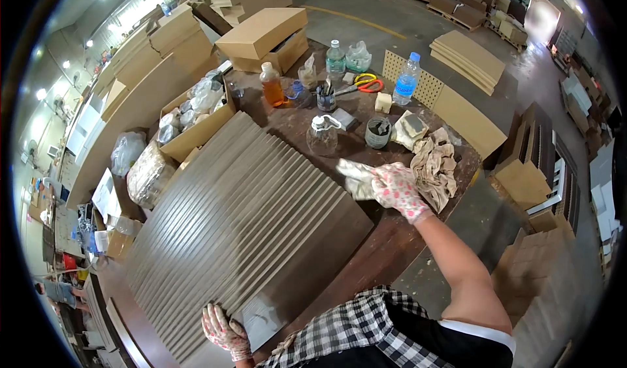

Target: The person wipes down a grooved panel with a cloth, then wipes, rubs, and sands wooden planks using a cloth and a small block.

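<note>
A tall stack of grey-brown wood-look panels (215, 217) lies fanned out in steps on the dark brown table. My left hand (225, 334), in a white glove with red spots, rests on the near end of the stack, fingers stretched out and holding nothing. Beyond the stack's right corner, my right hand (397, 188), gloved the same way, grips a bunched white rag (356, 177). A clear pump bottle (323, 136) stands just past the rag. A crumpled beige cloth (434, 167) lies to the right of that hand, touching or very close to it.
Further back stand a dark cup (377, 133), a water bottle (406, 80), an orange-liquid bottle (271, 85) and scissors (366, 83). A carton of plastic-wrapped pieces (196, 116) sits left of the stack. Cardboard boxes (268, 34) rise at the far side; the table edge (450, 204) is at right.
</note>
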A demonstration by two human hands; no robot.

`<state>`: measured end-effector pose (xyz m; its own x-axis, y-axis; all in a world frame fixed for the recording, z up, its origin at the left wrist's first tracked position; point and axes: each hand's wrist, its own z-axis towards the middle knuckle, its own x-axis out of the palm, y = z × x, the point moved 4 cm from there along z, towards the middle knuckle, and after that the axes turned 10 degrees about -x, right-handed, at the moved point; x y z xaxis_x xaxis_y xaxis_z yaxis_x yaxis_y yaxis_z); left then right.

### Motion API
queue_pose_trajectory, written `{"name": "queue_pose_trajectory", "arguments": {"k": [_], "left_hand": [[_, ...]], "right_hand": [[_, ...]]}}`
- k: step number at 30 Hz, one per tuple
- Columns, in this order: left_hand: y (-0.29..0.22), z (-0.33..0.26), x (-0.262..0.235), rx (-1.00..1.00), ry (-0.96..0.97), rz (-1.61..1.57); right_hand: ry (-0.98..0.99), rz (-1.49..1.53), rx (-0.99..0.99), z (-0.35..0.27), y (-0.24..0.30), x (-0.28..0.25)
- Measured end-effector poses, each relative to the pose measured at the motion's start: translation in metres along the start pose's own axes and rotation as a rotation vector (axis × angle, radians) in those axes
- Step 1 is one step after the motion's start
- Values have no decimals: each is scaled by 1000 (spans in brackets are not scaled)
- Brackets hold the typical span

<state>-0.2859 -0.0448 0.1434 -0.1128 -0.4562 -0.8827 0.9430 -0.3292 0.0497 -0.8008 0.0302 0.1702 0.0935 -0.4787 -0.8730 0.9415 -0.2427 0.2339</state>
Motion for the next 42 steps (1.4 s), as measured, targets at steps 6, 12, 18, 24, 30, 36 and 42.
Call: {"name": "queue_pose_trajectory", "arguments": {"k": [6,12,18,24,30,36,42], "left_hand": [[2,4,-2,13,-71,-43],[-4,10,-7,-30,61,-82],[0,8,-8,-57,35,-94],[-4,7,-5,-41,30,-78],[-15,23,-27,8,11,-95],[-17,27,-26,-14,25,-75],[-19,32,-27,-11,-33,-63]], "right_hand": [[-279,-271,229,32,-71,-51],[82,-388,585,48,-145,-16],[-535,112,-67,121,-27,-28],[-164,300,-369,261,92,37],[-83,292,-382,341,120,133],[89,214,-534,358,135,165],[85,96,-520,371,106,171]]}}
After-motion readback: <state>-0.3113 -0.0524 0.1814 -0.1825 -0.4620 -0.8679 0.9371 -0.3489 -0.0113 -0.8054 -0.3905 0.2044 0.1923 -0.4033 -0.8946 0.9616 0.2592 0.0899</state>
